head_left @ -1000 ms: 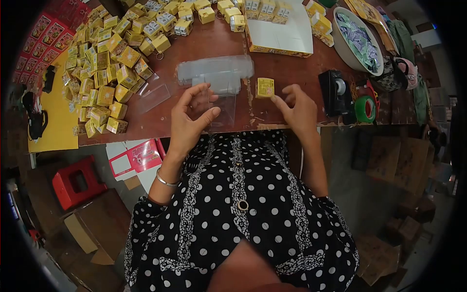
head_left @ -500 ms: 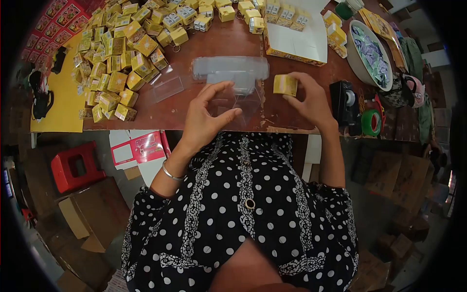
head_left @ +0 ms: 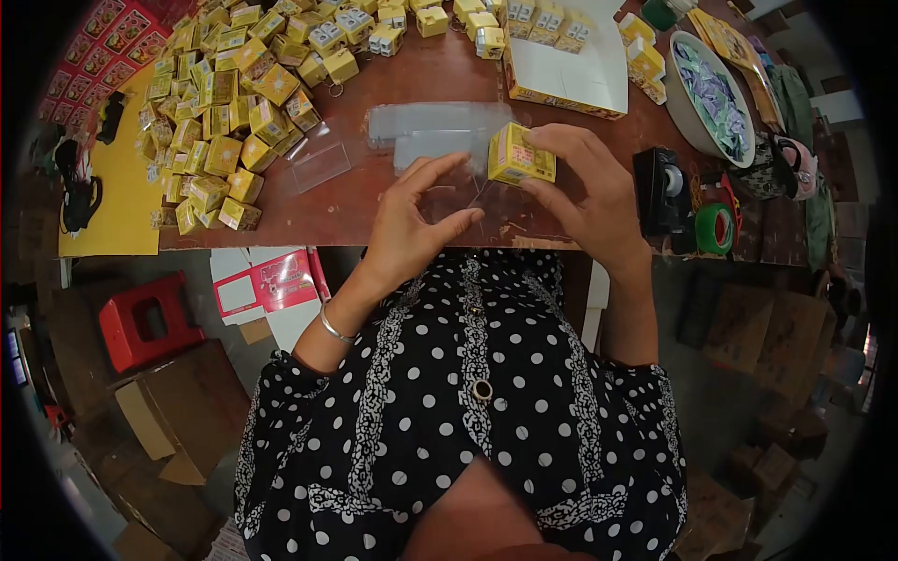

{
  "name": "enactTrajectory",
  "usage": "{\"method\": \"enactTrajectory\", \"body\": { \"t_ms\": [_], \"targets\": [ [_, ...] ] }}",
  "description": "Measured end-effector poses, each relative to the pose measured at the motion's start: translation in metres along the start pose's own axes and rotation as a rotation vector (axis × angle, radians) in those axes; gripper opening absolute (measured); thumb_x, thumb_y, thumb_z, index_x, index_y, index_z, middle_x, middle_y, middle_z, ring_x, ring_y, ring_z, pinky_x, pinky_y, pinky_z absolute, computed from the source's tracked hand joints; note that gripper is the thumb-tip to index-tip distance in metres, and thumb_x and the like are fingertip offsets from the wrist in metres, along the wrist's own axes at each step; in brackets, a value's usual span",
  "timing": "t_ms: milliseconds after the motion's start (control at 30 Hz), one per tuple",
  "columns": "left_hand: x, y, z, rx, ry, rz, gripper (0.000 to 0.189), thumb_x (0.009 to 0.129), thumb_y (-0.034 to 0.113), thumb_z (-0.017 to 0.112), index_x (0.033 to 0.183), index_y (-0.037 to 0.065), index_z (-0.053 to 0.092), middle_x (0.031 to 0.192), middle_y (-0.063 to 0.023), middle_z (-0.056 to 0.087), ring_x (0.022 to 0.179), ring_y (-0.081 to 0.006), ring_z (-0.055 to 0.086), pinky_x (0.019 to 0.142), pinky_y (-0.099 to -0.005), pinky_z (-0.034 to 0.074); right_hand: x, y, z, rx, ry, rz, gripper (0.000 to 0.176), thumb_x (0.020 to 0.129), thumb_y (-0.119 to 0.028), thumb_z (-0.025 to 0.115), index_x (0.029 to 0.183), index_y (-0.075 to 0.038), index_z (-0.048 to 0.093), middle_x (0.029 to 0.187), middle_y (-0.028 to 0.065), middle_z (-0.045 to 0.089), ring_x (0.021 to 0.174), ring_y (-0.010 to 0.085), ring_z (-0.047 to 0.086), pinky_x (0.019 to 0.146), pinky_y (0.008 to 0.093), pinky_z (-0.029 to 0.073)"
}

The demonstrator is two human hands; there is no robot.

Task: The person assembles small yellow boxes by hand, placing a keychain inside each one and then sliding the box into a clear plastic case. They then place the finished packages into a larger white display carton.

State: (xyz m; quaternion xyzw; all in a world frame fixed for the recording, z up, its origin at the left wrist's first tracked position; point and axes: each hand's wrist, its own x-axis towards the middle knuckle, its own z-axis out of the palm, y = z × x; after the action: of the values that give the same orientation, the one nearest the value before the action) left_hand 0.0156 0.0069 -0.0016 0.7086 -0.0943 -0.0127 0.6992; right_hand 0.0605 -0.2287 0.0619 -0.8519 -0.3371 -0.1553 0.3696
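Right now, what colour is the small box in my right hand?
The small box in your right hand is mostly yellow, seen best in the head view.

The tabletop (head_left: 416, 75) is lit by moderate, slightly dull light whose source is not shown, with pale sheen cast on the clear plastic sheets (head_left: 398, 126) and a small glint caught on the bracelet (head_left: 335, 324). Below the table, the floor (head_left: 687, 374) and the cardboard boxes (head_left: 762, 341) are sunk in dim shadow, their detail muted. The margins are bent by the wide lens and closed off by black corners, while the smallest print on the held yellow box (head_left: 521, 157) is left too soft to be read.
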Motion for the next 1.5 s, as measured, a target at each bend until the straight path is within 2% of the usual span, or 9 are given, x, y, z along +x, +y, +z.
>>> {"method": "enactTrajectory", "body": {
  "t_ms": [667, 733, 867, 967, 1033, 1067, 1133, 1233, 1500],
  "targets": [
    [-0.001, 0.001, 0.003, -0.176, -0.051, -0.041, 0.06, 0.09, -0.004, 0.073, 0.146, 0.0, 0.052, 0.131, -0.0104, 0.058, 0.122, -0.0198, 0.062, 0.1, -0.0329, 0.057, 0.001, 0.012, 0.015, 0.104, -0.105, 0.042, 0.029, 0.084, -0.016, 0.081, 0.106, -0.002, 0.07, 0.108, 0.0124, 0.072, 0.106, 0.031, 0.066, 0.092, 0.0393, 0.054],
    [-0.002, 0.006, 0.005, -0.188, -0.046, -0.047, 0.059, 0.091, -0.003, 0.073, 0.146, 0.001, 0.052, 0.131, -0.0099, 0.058, 0.122, -0.0197, 0.062, 0.1, -0.033, 0.057, 0.003, 0.015, 0.016, 0.012, -0.111, -0.069, 0.025, 0.085, -0.017, 0.081, 0.104, -0.003, 0.071, 0.114, 0.0125, 0.071, 0.111, 0.0309, 0.064, 0.093, 0.0391, 0.053],
    [-0.002, 0.007, 0.007, -0.21, -0.084, -0.049, 0.059, 0.093, -0.001, 0.071, 0.148, 0.007, 0.052, 0.129, -0.0078, 0.056, 0.122, -0.0195, 0.06, 0.103, -0.0331, 0.054, 0.001, 0.007, 0.016, 0.034, -0.162, -0.004, 0.026, 0.085, -0.018, 0.081, 0.105, -0.005, 0.073, 0.125, 0.0135, 0.066, 0.114, 0.0319, 0.062, 0.094, 0.0399, 0.053],
    [0.0, 0.003, 0.005, -0.174, -0.085, 0.001, 0.053, 0.095, 0.002, 0.071, 0.145, 0.006, 0.054, 0.129, -0.0063, 0.055, 0.123, -0.0189, 0.06, 0.105, -0.0333, 0.053, -0.004, 0.006, 0.019, 0.067, -0.151, 0.042, 0.038, 0.087, -0.017, 0.078, 0.122, -0.005, 0.07, 0.137, 0.0115, 0.061, 0.127, 0.029, 0.058, 0.103, 0.0376, 0.049],
    [0.002, -0.001, 0.004, -0.225, -0.073, -0.014, 0.048, 0.095, 0.003, 0.071, 0.141, 0.005, 0.056, 0.13, -0.0059, 0.054, 0.124, -0.0188, 0.059, 0.106, -0.0333, 0.053, -0.007, -0.001, 0.024, 0.254, 0.098, 0.263, 0.049, 0.088, -0.017, 0.08, 0.132, -0.005, 0.062, 0.136, 0.0135, 0.061, 0.123, 0.0263, 0.061, 0.099, 0.0376, 0.052],
    [0.003, -0.002, 0.004, -0.278, -0.062, -0.029, 0.044, 0.096, 0.004, 0.07, 0.138, 0.005, 0.058, 0.131, -0.0055, 0.054, 0.125, -0.0186, 0.059, 0.106, -0.0333, 0.053, -0.014, 0.001, 0.031, 0.254, 0.097, 0.261, 0.049, 0.088, -0.017, 0.08, 0.132, -0.005, 0.062, 0.136, 0.0135, 0.061, 0.123, 0.0263, 0.061, 0.099, 0.0376, 0.052],
    [0.004, 0.0, 0.005, -0.278, -0.049, -0.007, 0.04, 0.096, 0.005, 0.07, 0.135, 0.005, 0.06, 0.133, -0.0054, 0.053, 0.124, -0.0187, 0.059, 0.106, -0.0335, 0.053, -0.032, 0.01, 0.047, 0.78, 0.043, 0.433, 0.05, 0.091, -0.012, 0.077, 0.136, -0.002, 0.057, 0.14, 0.0155, 0.057, 0.125, 0.0224, 0.06, 0.103, 0.0362, 0.051],
    [0.005, 0.003, 0.006, -0.259, -0.061, 0.018, 0.037, 0.096, 0.005, 0.071, 0.131, 0.006, 0.061, 0.137, -0.0054, 0.051, 0.123, -0.0191, 0.061, 0.105, -0.0333, 0.053, -0.041, -0.004, 0.061, 0.845, 0.089, 0.511, 0.041, 0.093, -0.008, 0.073, 0.13, 0.001, 0.058, 0.141, 0.0177, 0.056, 0.125, 0.0221, 0.06, 0.105, 0.0359, 0.05],
    [0.005, -0.004, 0.007, -0.392, -0.138, -0.012, 0.034, 0.093, 0.001, 0.073, 0.125, 0.006, 0.063, 0.142, -0.0058, 0.051, 0.122, -0.0189, 0.062, 0.103, -0.0313, 0.053, -0.037, 0.009, 0.065, 0.711, 0.19, 0.234, 0.021, 0.096, -0.005, 0.067, 0.114, 0.0, 0.059, 0.133, 0.0169, 0.063, 0.127, 0.0242, 0.058, 0.108, 0.0387, 0.047]
  ]
}}
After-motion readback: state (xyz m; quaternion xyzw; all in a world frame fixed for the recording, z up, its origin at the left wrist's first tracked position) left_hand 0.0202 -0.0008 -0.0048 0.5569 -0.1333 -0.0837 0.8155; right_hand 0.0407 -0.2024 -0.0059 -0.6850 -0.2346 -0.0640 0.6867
